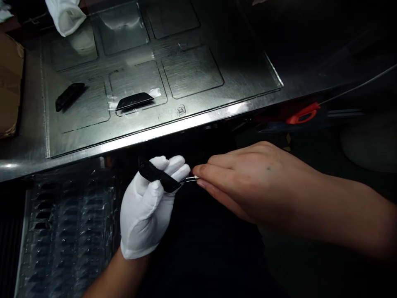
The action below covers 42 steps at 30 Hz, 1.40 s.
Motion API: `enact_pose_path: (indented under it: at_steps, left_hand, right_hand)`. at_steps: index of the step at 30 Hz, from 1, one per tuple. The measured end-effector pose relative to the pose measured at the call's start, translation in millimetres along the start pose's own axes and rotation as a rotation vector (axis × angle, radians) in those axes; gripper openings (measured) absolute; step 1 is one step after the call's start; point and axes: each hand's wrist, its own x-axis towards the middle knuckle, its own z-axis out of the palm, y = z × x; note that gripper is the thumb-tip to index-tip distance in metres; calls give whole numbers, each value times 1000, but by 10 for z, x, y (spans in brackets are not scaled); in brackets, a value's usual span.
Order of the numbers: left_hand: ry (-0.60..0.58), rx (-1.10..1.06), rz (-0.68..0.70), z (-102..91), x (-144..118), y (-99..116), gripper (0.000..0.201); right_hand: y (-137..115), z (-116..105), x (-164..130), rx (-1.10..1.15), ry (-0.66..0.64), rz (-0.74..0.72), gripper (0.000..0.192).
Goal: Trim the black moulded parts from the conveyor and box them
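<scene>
My left hand (149, 215), in a white glove, is closed around a small, long black plastic part (159, 176), with the thumb pressing on its near side. From the right, my bare right hand (245, 182) pinches slim metal tweezers (190, 179). Their tips reach the right end of the part; whether they touch it is too dark to tell. Beyond my hands, a similar black part (135, 101) lies on the glass sheet (198, 101) beside clear film. Another black part (70, 96) rests farther left on that sheet.
The metal table (18, 161) has its front edge just past my hands. A clear compartment tray (70, 236) with some black parts sits at lower left. A cardboard box (10, 82), a white glove or cloth (66, 16) and a red handle (304, 115) are around.
</scene>
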Motion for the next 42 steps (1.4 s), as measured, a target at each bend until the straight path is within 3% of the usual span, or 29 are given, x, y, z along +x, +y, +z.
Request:
enact_pose_path:
  at_steps: [11,24,28,31,35,39,42]
  left_hand:
    - [71,43,8,-8,-11,-18,22]
    - [75,272,171,62,-40,1,20]
    - [52,300,225,37,-35,-30,23]
    - [22,228,214,-2,6,-52,24]
    - [4,175,184,-63,31,-74,24]
    - [145,288,76,-156,-9,-79,24]
    - [242,536,-68,-218,24,-40,32]
  right_hand:
    - [0,52,-20,-69,28,5,17]
    - [-21,96,-58,45,24,36,19]
    - [3,107,-82,116,84,12,20]
    - [201,32,-93,117,225,28,26]
    - [814,-49,70,-58,509,280,35]
    - [1412,-36,370,-141,668,452,36]
    - [1481,-4,401,-137,862,408,39]
